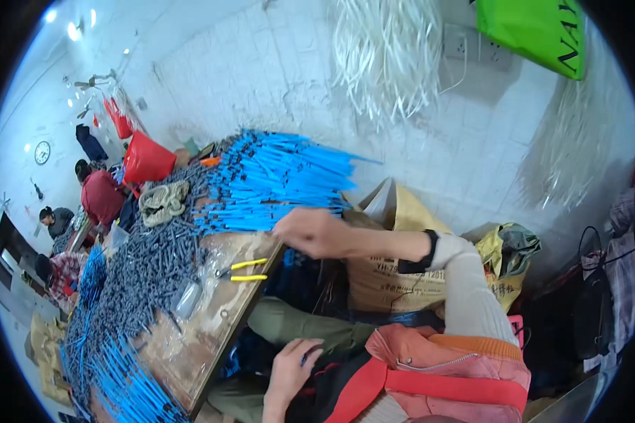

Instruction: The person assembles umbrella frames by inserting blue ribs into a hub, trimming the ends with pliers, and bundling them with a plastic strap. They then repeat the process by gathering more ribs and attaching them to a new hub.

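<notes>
Head view: one person is at one wooden bench [168, 347], two bare hands out, and I count what I can.
Right hand [309, 233]: one, over the bench's near right corner, just beside the biggest blue heap; its fingers curl inward, and I can't tell whether they grip anything.
Left hand [293, 368]: one, off the near edge, above the lap; its fingers are bent, a speck of blue shows by the tips, and whether they pinch it I can't tell.
Blue rods [275, 180]: three groups, each too dense to count; the biggest at the right end, one fanned at the near left corner, a small one toward the far edge.
Grey pieces [159, 261]: one long heap down the far side, past counting.
Pliers [249, 278]: one pair, two yellow handles, lying by the near edge close to the right corner.
Knitted bundle [164, 203]: one, pale, on the grey heap.
Red bag [148, 158]: one, beyond the bench's far edge.
White strands [388, 60]: two bunches on the wall.
Green bag [533, 32]: one, hanging.
Co-workers [102, 194]: three, well apart from this bench.
</notes>
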`<state>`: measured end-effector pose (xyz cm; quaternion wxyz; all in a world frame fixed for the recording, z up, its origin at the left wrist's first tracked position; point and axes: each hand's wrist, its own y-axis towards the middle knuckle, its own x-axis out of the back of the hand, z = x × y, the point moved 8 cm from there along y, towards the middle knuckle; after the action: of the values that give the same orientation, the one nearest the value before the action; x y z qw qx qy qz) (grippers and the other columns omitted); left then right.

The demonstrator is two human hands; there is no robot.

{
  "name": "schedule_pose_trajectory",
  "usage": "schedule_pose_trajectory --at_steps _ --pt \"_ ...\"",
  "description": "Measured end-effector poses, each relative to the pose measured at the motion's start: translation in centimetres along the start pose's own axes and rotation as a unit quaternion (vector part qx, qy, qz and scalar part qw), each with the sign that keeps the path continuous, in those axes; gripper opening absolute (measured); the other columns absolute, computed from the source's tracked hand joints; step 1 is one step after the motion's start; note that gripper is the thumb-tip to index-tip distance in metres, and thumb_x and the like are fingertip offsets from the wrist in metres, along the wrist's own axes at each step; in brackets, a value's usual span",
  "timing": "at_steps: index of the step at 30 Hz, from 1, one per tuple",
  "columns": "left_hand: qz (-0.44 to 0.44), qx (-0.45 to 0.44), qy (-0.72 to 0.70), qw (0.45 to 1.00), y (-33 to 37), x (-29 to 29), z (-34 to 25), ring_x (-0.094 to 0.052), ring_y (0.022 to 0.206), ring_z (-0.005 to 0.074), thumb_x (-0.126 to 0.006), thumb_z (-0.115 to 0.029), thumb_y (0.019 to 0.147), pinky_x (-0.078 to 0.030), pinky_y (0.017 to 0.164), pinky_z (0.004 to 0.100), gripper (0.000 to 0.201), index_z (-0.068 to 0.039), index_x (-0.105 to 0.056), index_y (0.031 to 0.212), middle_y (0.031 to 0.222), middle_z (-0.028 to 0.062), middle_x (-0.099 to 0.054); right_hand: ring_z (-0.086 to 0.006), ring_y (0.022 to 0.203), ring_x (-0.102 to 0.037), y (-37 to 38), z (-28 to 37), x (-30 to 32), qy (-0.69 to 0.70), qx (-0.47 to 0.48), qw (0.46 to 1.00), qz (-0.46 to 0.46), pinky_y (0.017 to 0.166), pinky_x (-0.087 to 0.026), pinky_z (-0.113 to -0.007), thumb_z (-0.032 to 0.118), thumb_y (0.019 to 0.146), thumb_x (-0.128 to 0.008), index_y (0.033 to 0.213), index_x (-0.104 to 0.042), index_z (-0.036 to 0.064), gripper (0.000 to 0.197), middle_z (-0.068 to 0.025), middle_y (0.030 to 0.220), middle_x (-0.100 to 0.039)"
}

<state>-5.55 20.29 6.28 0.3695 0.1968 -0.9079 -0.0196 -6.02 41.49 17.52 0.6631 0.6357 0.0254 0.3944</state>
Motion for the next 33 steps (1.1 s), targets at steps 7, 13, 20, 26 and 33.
schedule_pose_trajectory --at_steps 7,13,20,26,33 --pt "0.148 -0.005 -0.003 0.989 -0.1 -2.0 2.1 -0.067 0.085 0.0297 -0.067 -0.011 0.085 -0.052 0.077 0.0324 0.023 -0.004 -0.066 0.107 0.094 0.0147 -0.067 -0.0087 0.066 -0.058 1.7 -4.6 20.4 0.017 -0.257 0.927 -0.271 0.055 -0.046 -0.022 0.017 0.099 -0.048 0.11 -0.061 -0.0017 0.025 -0.0086 0.081 -0.066" --pt "0.151 0.017 -0.029 0.988 -1.2 -1.9 3.2 -0.068 0.086 0.0264 -0.066 -0.01 0.086 -0.052 0.077 0.0315 0.024 -0.003 -0.066 0.109 0.095 0.0147 -0.067 -0.027 0.063 -0.064 7.3 -10.6 24.6 -0.454 -0.258 0.848 -0.087 0.055 -0.049 -0.038 0.027 0.098 -0.05 0.103 -0.06 0.0014 0.028 -0.0148 0.076 -0.067" --pt "0.1 0.01 -0.076 0.992 -5.4 -1.7 5.8 -0.069 0.084 0.0215 -0.068 -0.009 0.084 -0.053 0.077 0.0306 0.027 -0.001 -0.066 0.11 0.094 0.0127 -0.069 -0.0386 0.074 -0.064 8.4 -10.4 17.4 -0.575 -0.206 0.789 0.064 0.061 -0.049 -0.051 0.018 0.089 -0.05 0.09 -0.058 0.0069 0.014 -0.0179 0.078 -0.064" --pt "-0.326 0.112 -0.279 0.896 -9.8 8.4 12.0 -0.053 0.059 0.0073 -0.051 -0.013 0.097 -0.041 0.051 0.0197 0.02 0.001 -0.064 0.104 0.08 0.0035 -0.063 -0.0338 0.066 -0.063 3.3 2.0 -13.2 -0.267 0.002 0.926 0.266 0.051 -0.046 -0.046 0.014 0.082 -0.056 0.084 -0.057 0.0072 0.007 -0.0142 0.077 -0.062" --pt "-0.646 0.286 -0.224 0.671 -38.9 -4.0 20.2 -0.052 0.069 0.0047 -0.054 -0.023 0.097 -0.041 0.059 0.0219 0.024 -0.003 -0.062 0.108 0.084 0.0013 -0.06 -0.0329 0.052 -0.061 -11.3 32.8 -35.7 0.228 0.195 0.855 0.424 0.049 -0.046 -0.046 0.023 0.085 -0.059 0.077 -0.057 0.0081 0.018 -0.0158 0.058 -0.058"
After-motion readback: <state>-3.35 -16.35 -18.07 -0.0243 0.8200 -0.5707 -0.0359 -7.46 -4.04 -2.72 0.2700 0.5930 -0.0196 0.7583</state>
